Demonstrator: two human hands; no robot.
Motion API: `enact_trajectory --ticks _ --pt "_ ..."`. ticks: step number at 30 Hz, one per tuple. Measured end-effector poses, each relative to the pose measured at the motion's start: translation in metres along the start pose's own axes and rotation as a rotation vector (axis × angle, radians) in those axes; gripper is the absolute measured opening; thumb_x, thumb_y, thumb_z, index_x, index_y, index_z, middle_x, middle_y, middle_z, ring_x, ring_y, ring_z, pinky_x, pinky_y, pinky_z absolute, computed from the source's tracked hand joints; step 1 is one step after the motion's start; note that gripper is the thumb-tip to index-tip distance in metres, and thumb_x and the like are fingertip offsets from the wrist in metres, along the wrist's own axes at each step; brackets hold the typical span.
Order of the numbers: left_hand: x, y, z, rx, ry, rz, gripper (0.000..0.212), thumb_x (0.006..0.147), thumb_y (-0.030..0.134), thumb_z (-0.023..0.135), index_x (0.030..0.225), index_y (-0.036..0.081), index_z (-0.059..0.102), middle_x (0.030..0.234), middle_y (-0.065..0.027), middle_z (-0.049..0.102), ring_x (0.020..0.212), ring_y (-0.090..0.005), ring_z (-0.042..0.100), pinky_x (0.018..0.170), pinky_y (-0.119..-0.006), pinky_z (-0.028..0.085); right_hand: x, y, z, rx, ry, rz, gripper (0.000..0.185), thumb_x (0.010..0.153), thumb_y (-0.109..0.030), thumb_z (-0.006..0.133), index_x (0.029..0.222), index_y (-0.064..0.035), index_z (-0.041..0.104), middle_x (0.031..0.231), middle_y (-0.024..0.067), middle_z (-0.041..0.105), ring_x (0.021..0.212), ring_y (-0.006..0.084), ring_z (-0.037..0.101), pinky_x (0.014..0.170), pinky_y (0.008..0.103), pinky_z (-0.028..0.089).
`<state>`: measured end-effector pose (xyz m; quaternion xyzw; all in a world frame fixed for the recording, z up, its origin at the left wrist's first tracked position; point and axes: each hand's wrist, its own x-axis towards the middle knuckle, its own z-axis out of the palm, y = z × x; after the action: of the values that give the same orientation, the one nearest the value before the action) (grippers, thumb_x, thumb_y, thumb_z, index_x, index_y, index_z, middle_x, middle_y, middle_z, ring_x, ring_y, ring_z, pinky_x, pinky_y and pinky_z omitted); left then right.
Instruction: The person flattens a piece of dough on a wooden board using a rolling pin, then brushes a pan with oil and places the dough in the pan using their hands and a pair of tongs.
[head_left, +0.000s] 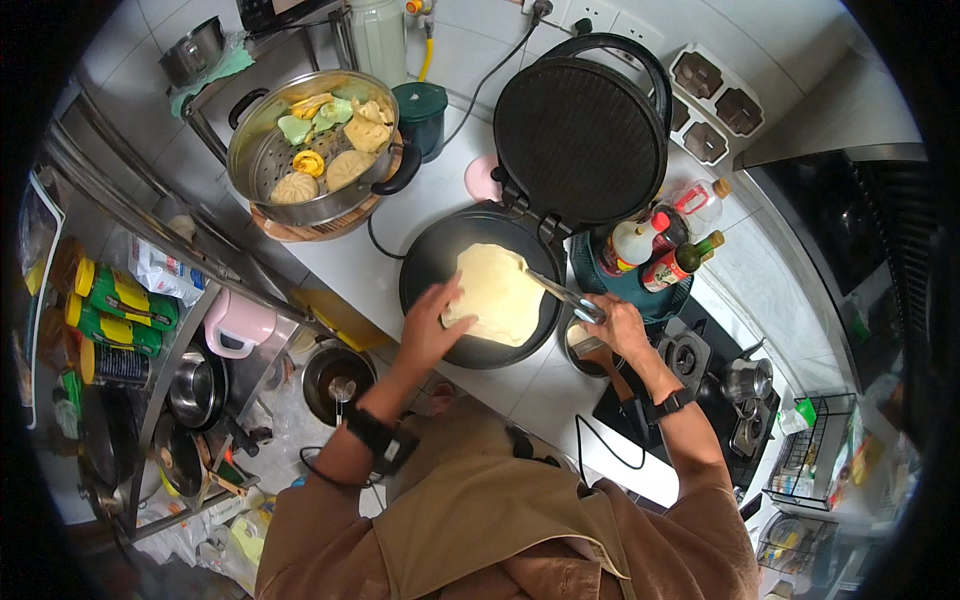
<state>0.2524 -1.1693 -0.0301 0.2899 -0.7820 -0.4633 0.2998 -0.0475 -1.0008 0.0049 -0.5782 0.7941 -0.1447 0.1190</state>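
Note:
A pale round flatbread (499, 295) lies on the dark lower plate of an electric griddle (427, 247). The griddle's ridged lid (579, 139) stands raised behind it. Metal tongs (559, 289) are in my right hand (619, 326), their tips at the bread's upper right edge. My left hand (435, 319) is at the bread's left edge, fingers apart; whether it touches the bread I cannot tell. Just below my right hand, a small bowl (574, 345) holds a brush with a wooden handle (621, 384), partly hidden.
A steamer pot (259, 196) with buns stands on a wooden board (289, 231) at the upper left. Sauce bottles (634, 244) stand in a green basket (589, 274) right of the griddle. A gas hob (694, 375) lies farther right. Crowded metal shelves (180, 330) are at the left.

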Motion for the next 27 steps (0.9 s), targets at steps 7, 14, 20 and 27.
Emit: enact_trajectory --ticks 7,14,20,27 --pt "0.114 -0.043 0.021 0.581 -0.224 0.421 0.076 0.067 0.013 0.077 0.137 0.013 0.047 0.135 -0.0094 0.048 0.127 -0.0283 0.041 0.104 -0.040 0.036 -0.009 -0.009 -0.009 0.016 0.011 -0.058 0.049 0.067 -0.017 0.078 0.113 -0.0097 0.064 0.094 0.0120 0.063 0.075 0.0302 0.064 0.071 0.0382 0.053" --pt "0.160 -0.048 0.066 0.700 -0.571 0.550 0.038 0.068 0.011 0.072 0.106 0.015 0.070 0.099 -0.0024 0.067 0.104 -0.0192 0.057 0.100 -0.038 0.033 -0.006 -0.001 -0.007 -0.041 -0.062 -0.010 0.060 0.068 -0.025 0.078 0.122 -0.0103 0.058 0.106 0.0158 0.060 0.088 0.0341 0.063 0.076 0.0404 0.053" --pt "0.153 -0.044 0.064 0.634 -0.462 0.680 0.029 0.073 0.011 0.067 0.101 0.015 0.072 0.082 -0.0022 0.066 0.088 -0.0174 0.062 0.098 -0.039 0.034 -0.003 -0.006 -0.022 -0.176 -0.065 -0.044 0.065 0.068 -0.023 0.077 0.126 -0.0085 0.053 0.107 0.0151 0.058 0.089 0.0352 0.062 0.075 0.0417 0.053" --pt "0.138 -0.020 0.027 0.541 -0.451 0.519 0.072 0.068 0.015 0.076 0.136 0.019 0.050 0.113 -0.0061 0.061 0.110 -0.0222 0.055 0.101 -0.040 0.034 0.018 0.000 -0.023 -0.180 -0.058 -0.197 0.053 0.070 -0.023 0.075 0.120 -0.0096 0.060 0.100 0.0109 0.061 0.085 0.0313 0.063 0.072 0.0390 0.054"
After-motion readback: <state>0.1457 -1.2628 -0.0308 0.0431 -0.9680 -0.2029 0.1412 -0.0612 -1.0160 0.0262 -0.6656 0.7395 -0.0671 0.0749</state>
